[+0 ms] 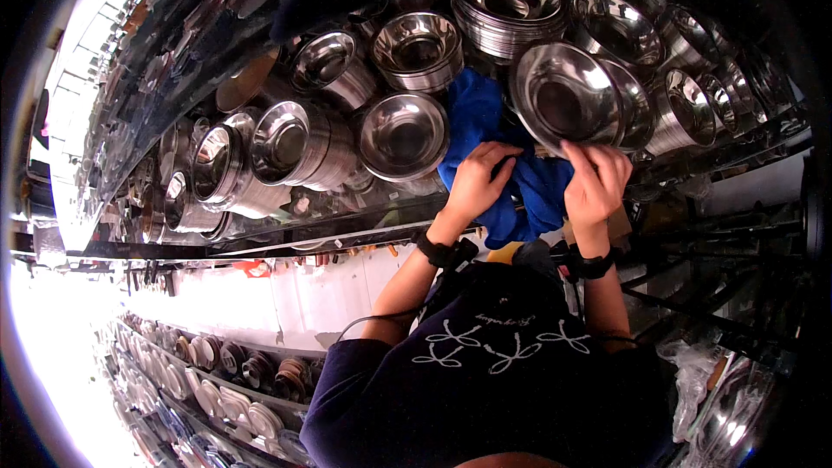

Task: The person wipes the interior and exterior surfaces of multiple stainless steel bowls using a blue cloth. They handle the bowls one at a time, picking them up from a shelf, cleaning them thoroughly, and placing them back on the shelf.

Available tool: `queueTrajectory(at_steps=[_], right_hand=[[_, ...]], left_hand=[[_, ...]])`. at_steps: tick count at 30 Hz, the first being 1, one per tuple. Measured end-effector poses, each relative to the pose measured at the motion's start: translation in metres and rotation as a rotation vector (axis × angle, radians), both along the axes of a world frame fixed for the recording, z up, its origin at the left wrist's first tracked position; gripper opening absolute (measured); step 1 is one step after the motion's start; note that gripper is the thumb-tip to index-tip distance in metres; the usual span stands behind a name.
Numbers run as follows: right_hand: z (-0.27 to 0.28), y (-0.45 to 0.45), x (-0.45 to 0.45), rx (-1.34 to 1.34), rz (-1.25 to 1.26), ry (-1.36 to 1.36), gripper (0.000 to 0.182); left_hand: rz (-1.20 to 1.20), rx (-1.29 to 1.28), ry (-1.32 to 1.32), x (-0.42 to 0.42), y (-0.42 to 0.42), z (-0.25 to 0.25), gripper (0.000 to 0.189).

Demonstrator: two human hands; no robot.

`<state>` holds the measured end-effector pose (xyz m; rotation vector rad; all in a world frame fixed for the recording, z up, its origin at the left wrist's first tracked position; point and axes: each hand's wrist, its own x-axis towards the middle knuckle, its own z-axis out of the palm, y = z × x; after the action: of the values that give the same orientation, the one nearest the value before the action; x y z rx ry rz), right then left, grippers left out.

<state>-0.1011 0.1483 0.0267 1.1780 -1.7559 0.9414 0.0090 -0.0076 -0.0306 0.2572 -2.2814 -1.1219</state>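
A blue cloth [536,201] hangs over the front edge of the shelf between my hands. My left hand [478,179] rests on it, fingers bent and thumb apart from the forefinger; it seems to grip a fold. In my right hand [598,182] is the near rim of a shiny metal bowl [565,97], tilted up and leaning in front of another metal bowl [630,104]. Part of the cloth lies against my right hand's inner side. Left of the cloth a wide metal bowl [404,136] stands on the shelf.
Stacks of metal bowls [302,143] crowd the shelf [351,211] on the left, and another tall stack [510,19] stands behind the cloth. More metal bowls [689,107] stand at right. Lower left are racks of plates [240,409]; plastic-wrapped goods [728,416] lie lower right.
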Motion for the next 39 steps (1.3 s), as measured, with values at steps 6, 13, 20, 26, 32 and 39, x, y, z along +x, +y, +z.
queueTrajectory(at_steps=[6, 13, 20, 26, 32, 39], right_hand=[[-0.003, 0.0, -0.008, 0.022, -0.055, -0.034, 0.029], [-0.003, -0.005, -0.01, 0.098, -0.141, -0.082, 0.034], [-0.005, -0.012, -0.021, 0.071, -0.211, -0.126, 0.039], [-0.008, -0.009, -0.017, 0.132, -0.269, -0.132, 0.037], [-0.011, -0.006, -0.014, 0.193, -0.326, -0.128, 0.034], [-0.022, -0.01, 0.022, 0.031, 0.03, -0.213, 0.029]], left_hand=[[0.006, -0.044, 0.02, 0.002, 0.002, 0.001, 0.02], [-0.014, -0.046, 0.04, 0.004, 0.001, -0.003, 0.02], [-0.032, -0.048, 0.058, 0.006, 0.0, -0.003, 0.02], [-0.038, -0.061, 0.049, 0.006, 0.0, -0.005, 0.02], [-0.052, -0.074, 0.034, 0.006, -0.001, -0.007, 0.021], [-0.007, -0.165, 0.144, 0.02, -0.002, 0.004, 0.024]])
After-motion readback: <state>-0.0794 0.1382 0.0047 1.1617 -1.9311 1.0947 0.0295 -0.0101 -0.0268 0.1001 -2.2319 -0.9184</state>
